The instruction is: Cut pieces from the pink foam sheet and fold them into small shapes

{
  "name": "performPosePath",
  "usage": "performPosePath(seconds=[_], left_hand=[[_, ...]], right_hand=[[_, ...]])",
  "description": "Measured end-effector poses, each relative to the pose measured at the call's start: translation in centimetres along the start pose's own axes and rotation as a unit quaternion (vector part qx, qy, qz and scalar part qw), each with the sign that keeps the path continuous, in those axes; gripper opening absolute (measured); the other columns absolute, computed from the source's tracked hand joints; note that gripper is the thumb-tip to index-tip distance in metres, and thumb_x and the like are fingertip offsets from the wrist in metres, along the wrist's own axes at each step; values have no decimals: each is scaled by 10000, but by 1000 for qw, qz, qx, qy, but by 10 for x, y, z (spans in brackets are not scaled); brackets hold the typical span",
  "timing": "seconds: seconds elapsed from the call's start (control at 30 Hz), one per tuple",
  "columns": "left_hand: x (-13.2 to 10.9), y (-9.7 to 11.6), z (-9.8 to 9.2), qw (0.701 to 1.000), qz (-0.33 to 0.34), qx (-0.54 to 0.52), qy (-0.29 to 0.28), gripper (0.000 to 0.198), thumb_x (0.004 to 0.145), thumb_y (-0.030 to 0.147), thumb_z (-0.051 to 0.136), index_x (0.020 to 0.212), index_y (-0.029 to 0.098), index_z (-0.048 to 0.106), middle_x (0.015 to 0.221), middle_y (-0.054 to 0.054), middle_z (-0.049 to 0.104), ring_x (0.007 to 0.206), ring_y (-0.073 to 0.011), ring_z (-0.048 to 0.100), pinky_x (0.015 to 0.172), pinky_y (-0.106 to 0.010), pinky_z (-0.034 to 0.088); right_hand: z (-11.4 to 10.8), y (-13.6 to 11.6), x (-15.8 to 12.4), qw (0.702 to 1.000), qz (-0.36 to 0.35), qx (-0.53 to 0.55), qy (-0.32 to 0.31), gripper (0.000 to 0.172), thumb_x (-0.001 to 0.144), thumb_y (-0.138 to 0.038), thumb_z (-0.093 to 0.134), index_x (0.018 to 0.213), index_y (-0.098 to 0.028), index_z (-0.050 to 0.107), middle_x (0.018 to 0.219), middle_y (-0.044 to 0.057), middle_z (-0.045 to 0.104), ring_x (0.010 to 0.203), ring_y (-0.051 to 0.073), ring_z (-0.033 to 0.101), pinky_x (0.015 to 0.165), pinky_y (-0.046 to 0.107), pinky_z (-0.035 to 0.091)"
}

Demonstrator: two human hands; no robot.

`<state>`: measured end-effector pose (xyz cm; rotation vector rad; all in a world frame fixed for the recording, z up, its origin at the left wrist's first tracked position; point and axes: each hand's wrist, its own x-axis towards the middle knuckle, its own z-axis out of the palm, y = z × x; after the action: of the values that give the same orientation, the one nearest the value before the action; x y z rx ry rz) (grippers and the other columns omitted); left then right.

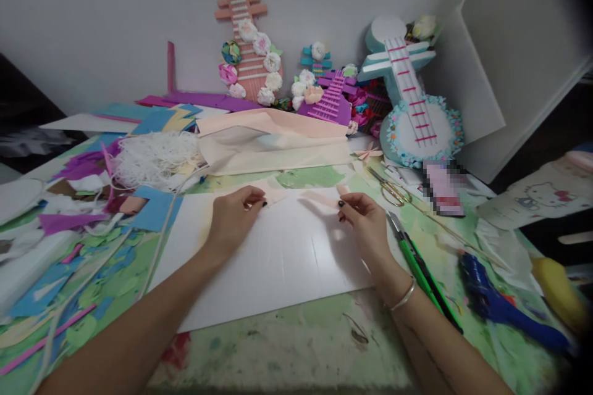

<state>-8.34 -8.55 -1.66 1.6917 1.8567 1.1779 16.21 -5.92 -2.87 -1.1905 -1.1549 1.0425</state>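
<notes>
My left hand (238, 213) is closed in a pinch at a pale peach piece of crepe paper (277, 193). Thumb and fingers of my right hand (365, 219) grip a narrow peach paper strip (319, 200), which points left. A gap separates the two pieces. Both hands are over a glossy white board (259, 265) lying on the table. Just beyond it lies a large folded peach and cream paper sheet (278, 145). A green utility knife (424, 268) is beside my right wrist, and gold-handled scissors (391, 188) lie beyond that hand.
A blue glue gun (504, 305) and a phone (442, 188) lie at the right. White string (155, 157) and coloured paper scraps (106, 253) cover the left side. Decorated instrument-shaped crafts, including a light-blue one (410, 99) and a pink one (250, 49), lean on the wall.
</notes>
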Motion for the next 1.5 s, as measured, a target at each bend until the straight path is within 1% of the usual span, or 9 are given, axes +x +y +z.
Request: performPosePath(seconds=[0.2, 0.47, 0.6, 0.7, 0.87, 1.0, 1.2, 1.3, 1.5], left_hand=[[14, -22, -8, 953, 101, 281, -49, 123, 762, 263, 623, 812, 176, 694, 870, -118, 694, 883, -301, 597, 759, -373, 443], [15, -25, -8, 948, 127, 287, -62, 209, 812, 174, 526, 755, 204, 725, 817, -91, 719, 822, -285, 626, 729, -364, 437], [13, -19, -9, 979, 119, 165, 9, 185, 821, 221, 541, 750, 197, 711, 838, -78, 722, 854, -254, 638, 796, -363, 448], [9, -6, -11, 996, 56, -53, 38, 158, 790, 320, 616, 822, 183, 688, 839, -51, 713, 781, -191, 649, 745, -306, 481], [-2, 16, -6, 925, -100, -365, -46, 317, 656, 396, 741, 822, 161, 607, 556, 31, 597, 470, -92, 535, 457, -189, 398], [-12, 21, 7, 885, -182, -420, -88, 394, 634, 399, 761, 862, 166, 539, 564, 32, 601, 448, -98, 539, 436, -189, 412], [-16, 15, 17, 893, -205, -366, -161, 300, 747, 305, 647, 974, 162, 514, 592, 32, 582, 486, -96, 557, 464, -184, 454], [-14, 11, 14, 915, -167, -307, -200, 437, 723, 155, 551, 1147, 206, 457, 832, -33, 656, 572, -120, 623, 556, -262, 532], [-15, 8, 12, 952, 108, -145, -247, 513, 647, 24, 456, 1083, 228, 632, 1053, -47, 633, 890, -154, 624, 824, -311, 512]], right_hand=[[1, 0, 0, 998, 63, -25, 17, 199, 655, -213, 600, 846, -173, 564, 830, 6, 600, 622, 140, 660, 600, 275, 541], [4, -3, -9, 989, -25, -149, 1, 195, 721, -281, 578, 888, -183, 600, 914, 29, 608, 438, 69, 511, 401, 235, 407], [7, -5, -11, 993, -34, -111, -33, 169, 744, -271, 578, 886, -180, 588, 897, 19, 597, 458, 60, 507, 428, 228, 414], [10, -7, -15, 992, -46, -63, -98, 203, 768, -298, 592, 945, -199, 582, 973, 27, 577, 572, 85, 572, 489, 229, 464], [17, -12, -25, 964, -47, 4, -261, 476, 781, -316, 644, 1230, -305, 488, 1225, 65, 521, 980, 168, 610, 844, 326, 511], [21, -19, -33, 931, 42, 71, -356, 620, 818, -326, 598, 1373, -351, 322, 926, 9, 625, 763, 139, 629, 726, 317, 535], [20, -15, -28, 950, 61, 21, -305, 221, 704, -141, 535, 842, -192, 699, 846, 19, 677, 775, 134, 609, 725, 272, 489], [18, -8, -22, 956, 105, 49, -270, 288, 617, -95, 551, 844, -190, 700, 844, 20, 695, 771, 145, 626, 712, 279, 485], [15, -1, -15, 962, 140, 85, -220, 326, 538, -106, 673, 856, -175, 695, 790, 27, 704, 704, 151, 634, 644, 272, 483]])
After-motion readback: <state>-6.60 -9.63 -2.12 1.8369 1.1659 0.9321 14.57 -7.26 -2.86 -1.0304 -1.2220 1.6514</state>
